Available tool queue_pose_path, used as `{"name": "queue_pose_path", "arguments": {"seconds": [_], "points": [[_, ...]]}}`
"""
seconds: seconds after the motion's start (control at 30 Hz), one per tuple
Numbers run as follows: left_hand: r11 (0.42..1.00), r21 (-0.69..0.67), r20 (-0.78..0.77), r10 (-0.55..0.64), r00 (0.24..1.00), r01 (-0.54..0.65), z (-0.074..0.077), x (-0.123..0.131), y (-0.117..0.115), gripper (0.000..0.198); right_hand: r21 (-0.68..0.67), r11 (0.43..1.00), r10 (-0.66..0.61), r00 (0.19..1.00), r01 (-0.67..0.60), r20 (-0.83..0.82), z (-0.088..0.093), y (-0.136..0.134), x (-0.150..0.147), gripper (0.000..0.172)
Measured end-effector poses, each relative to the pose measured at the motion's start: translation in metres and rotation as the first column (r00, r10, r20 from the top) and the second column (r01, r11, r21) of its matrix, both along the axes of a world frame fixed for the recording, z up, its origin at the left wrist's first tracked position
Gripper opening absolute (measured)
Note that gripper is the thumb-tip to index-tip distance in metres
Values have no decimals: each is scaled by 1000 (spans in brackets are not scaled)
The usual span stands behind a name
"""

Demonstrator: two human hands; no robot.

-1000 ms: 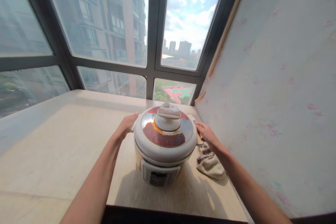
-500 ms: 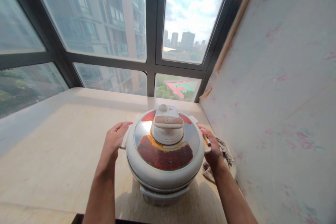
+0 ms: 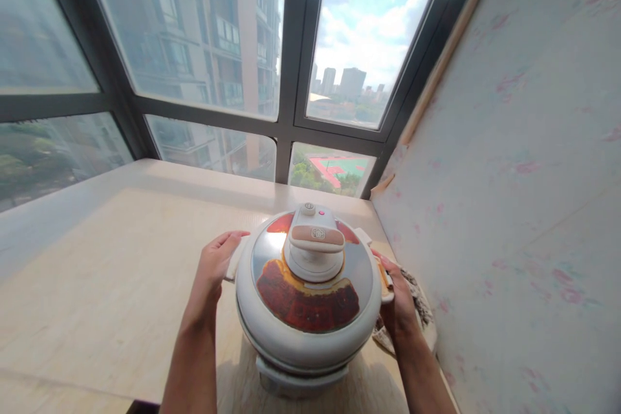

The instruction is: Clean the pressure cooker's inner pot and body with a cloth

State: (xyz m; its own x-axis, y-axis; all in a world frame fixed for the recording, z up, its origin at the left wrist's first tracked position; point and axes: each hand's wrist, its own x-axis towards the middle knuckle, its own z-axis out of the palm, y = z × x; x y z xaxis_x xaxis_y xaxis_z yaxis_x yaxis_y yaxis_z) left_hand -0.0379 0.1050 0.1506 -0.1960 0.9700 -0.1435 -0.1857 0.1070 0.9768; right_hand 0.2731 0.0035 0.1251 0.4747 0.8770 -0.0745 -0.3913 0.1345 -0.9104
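Observation:
A round white pressure cooker stands at the lower middle of the view, on the pale stone sill. Its shiny lid has brown-red stained patches, a thick central handle, a round valve knob and a small red button. My left hand is closed on the side handle at the left, thumb on top. Over on the right, my right hand wraps round the other side handle, which shows a yellowish-brown face. Most fingertips are hidden behind the handles. Both forearms reach in from the bottom edge.
Close behind my right hand, a crumpled brown-and-white cloth item lies against the floral-papered wall. Dark window frames rise behind the sill. A dark edge shows at the bottom left.
The view has tilted slightly, so the cooker and both hands appear a little lower and further right, as does the window. Both hands keep the same hold on the side handles.

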Motion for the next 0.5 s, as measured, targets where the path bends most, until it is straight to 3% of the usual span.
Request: {"name": "queue_pose_path", "arguments": {"seconds": [0.23, 0.43, 0.5], "points": [[1000, 7, -19, 1, 1000, -1, -2, -1, 2, 46, 8, 1000, -8, 1000, 8, -20, -2, 0, 2, 27], [997, 70, -28, -13, 1000, 15, -2, 0, -1, 44, 52, 996, -81, 995, 78, 55, -4, 0, 2, 35], [997, 80, -37, -1, 999, 4, -2, -1, -3, 42, 43, 994, -108, 983, 103, 148, -2, -1, 3, 37]]}}
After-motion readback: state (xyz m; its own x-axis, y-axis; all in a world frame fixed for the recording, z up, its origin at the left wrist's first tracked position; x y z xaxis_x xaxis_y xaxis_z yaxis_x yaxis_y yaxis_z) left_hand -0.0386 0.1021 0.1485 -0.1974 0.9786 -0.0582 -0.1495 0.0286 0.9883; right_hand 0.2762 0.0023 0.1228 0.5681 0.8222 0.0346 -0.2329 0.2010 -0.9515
